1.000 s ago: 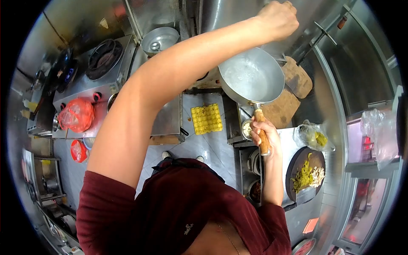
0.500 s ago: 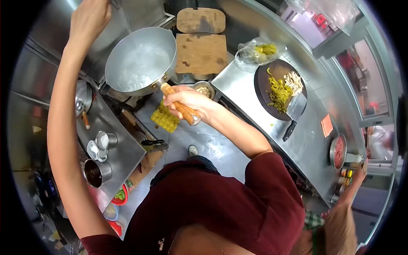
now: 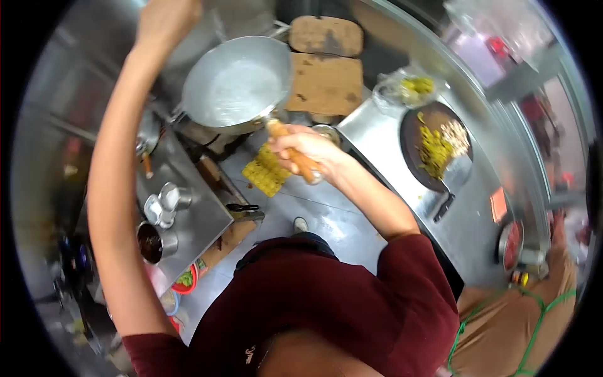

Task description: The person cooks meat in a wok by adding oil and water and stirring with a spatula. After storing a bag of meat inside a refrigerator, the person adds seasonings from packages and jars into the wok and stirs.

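Observation:
My right hand [image 3: 304, 151] is wrapped round the wooden handle [image 3: 312, 171] of a large, deep grey metal pan [image 3: 200, 103], with clear water [image 3: 242, 91] inside. The pan is over the far left side of the work area. At the top edge, my left hand [image 3: 168, 22] is raised beyond the pan's left side, its fingers curled; what they hold, if anything, is cut off by the frame.
On the right counter [image 3: 377, 135], a round board [image 3: 411, 147] bears chopped green vegetable, pale pieces and a cleaver [image 3: 457, 174]. Metal pots [image 3: 168, 245] stand on the left counter. A yellow tray [image 3: 264, 179] lies low ahead. A co-worker [image 3: 502, 327] stands close at lower right.
The view has shifted, so most things appear farther right. The water in the pan looks less bubbly. The co-worker has come closer, at lower right. Both hands keep their curled grip.

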Tool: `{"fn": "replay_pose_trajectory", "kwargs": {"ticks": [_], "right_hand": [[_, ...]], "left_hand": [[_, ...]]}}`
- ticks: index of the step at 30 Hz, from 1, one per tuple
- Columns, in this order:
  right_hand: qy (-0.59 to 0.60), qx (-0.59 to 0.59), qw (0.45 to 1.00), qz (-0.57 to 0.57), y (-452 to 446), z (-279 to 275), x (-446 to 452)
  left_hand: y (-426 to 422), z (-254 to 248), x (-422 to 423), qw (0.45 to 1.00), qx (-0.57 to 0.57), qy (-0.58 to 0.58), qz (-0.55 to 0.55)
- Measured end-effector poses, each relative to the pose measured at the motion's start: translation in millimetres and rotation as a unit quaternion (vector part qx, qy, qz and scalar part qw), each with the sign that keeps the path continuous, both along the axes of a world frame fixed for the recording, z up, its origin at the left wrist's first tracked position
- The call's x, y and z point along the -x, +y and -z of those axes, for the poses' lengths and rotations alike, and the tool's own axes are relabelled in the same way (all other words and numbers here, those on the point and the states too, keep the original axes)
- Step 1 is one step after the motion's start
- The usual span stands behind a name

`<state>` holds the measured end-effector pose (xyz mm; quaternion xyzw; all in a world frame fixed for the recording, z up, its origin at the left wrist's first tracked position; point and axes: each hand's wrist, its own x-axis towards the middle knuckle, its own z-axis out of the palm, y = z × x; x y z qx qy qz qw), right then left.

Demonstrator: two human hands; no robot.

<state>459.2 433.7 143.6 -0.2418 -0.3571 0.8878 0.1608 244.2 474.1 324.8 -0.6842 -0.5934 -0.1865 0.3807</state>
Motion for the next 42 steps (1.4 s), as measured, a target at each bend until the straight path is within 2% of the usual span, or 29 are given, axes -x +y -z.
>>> {"fn": "replay_pose_trajectory", "kwargs": {"ticks": [1, 2, 3, 4, 6, 13, 22, 28, 34, 35, 38, 41, 42], "right_hand": [[0.008, -0.011, 1.0, -0.028, 3, 1, -1], [0.018, -0.008, 0.999, -0.029, 4, 4, 0], [0.012, -0.007, 0.999, -0.033, 4, 3, 0], [0.007, 0.013, 1.0, -0.02, 3, 3, 1], [-0.008, 0.007, 1.0, -0.022, 2, -2, 1], [0.002, 0.032, 0.999, -0.033, 5, 0, 2], [-0.007, 0.023, 0.999, -0.032, 6, -2, -1], [-0.003, 0.026, 0.999, -0.027, 6, -4, -1], [-0.015, 0.027, 0.999, -0.023, 8, -7, -2], [-0.015, 0.028, 0.999, -0.019, 8, -7, -2], [-0.005, 0.027, 1.0, -0.016, 10, -4, -3], [-0.009, 0.023, 1.0, -0.012, 13, -2, -4], [-0.007, 0.023, 1.0, -0.015, 14, -2, -4]], "left_hand": [[0, 1, -4, 0.999, -0.018, 0.009, -0.035], [2, 0, 8, 1.0, 0.002, 0.024, 0.0], [12, 4, 16, 1.0, -0.008, 0.02, -0.013], [21, 7, 28, 0.998, -0.03, 0.034, 0.041], [22, 7, 28, 0.998, -0.031, 0.012, 0.06], [29, 8, 43, 0.98, -0.107, 0.069, 0.153], [37, 2, 53, 0.973, -0.144, 0.064, 0.17], [34, -26, 57, 0.993, -0.017, -0.031, 0.11], [57, -28, 53, 0.988, 0.037, -0.147, 0.023], [56, -27, 52, 0.987, 0.028, -0.154, 0.035], [50, -23, 54, 0.988, -0.032, -0.124, 0.086], [30, -20, 50, 0.994, -0.015, -0.055, 0.089], [29, -15, 52, 0.992, -0.061, -0.036, 0.105]]}}
